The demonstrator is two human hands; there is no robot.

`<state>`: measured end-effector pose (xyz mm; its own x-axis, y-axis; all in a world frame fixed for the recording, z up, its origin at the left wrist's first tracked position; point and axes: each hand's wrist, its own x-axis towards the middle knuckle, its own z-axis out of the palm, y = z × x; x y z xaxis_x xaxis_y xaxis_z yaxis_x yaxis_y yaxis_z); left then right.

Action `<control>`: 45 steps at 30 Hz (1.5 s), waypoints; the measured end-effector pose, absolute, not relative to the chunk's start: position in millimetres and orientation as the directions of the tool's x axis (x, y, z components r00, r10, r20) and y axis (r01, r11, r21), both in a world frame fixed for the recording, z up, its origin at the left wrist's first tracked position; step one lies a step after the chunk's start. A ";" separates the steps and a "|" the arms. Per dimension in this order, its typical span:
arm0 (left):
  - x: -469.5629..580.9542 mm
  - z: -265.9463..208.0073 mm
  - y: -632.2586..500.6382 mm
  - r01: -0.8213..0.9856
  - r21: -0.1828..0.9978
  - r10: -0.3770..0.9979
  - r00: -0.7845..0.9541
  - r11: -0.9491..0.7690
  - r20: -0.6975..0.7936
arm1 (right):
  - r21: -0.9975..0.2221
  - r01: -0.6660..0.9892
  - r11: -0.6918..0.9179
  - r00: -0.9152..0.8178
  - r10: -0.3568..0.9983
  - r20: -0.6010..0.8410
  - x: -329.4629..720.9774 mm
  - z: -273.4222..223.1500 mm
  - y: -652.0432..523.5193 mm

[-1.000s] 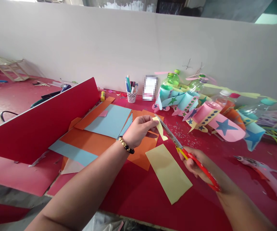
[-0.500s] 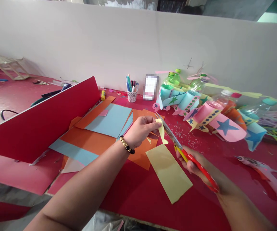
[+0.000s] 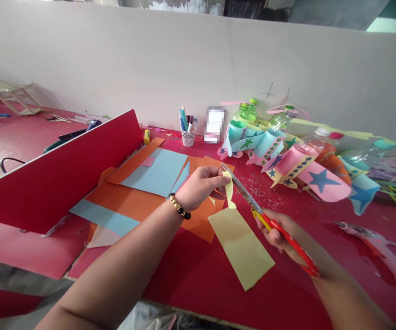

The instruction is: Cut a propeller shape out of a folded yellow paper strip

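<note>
A small pale-yellow paper piece (image 3: 230,195) is pinched in the left hand (image 3: 205,185) above the counter (image 3: 191,275); red-handled scissors (image 3: 255,205) are gripped by the right hand (image 3: 275,238), blades held just beside the piece.

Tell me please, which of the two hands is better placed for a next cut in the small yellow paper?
Probably the right hand: it holds the scissors, their blades pointing toward the small yellow paper. The left hand is occupied, pinching that piece.
</note>
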<state>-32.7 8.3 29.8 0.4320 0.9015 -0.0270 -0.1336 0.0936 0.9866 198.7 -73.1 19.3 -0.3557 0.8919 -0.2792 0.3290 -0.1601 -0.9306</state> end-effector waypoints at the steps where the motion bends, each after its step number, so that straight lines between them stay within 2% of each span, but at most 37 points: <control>1: -32.6 29.9 8.1 -0.141 0.985 0.900 0.434 0.097 -0.027 | -0.932 0.323 -0.164 -0.346 0.896 -0.278 198.3 20.1 -73.5; 22: -34.1 31.3 8.6 -0.205 0.971 0.896 0.444 0.125 -0.022 | -0.925 0.335 -0.181 -0.361 0.882 -0.303 199.1 28.6 -71.6; 32: -33.8 29.2 9.6 -0.230 0.963 0.899 0.437 0.140 -0.026 | -0.940 0.278 -0.199 -0.389 0.871 -0.300 211.7 5.5 -67.3; 37: -31.3 27.8 8.6 -0.306 0.940 0.931 0.364 0.149 -0.029 | -0.961 0.260 -0.096 -0.349 0.919 -0.186 203.1 11.6 -76.8; 45: -25.7 21.6 7.3 -0.437 0.893 0.968 0.253 0.107 0.008 | -0.954 0.282 -0.104 -0.344 0.917 -0.202 198.8 6.6 -78.3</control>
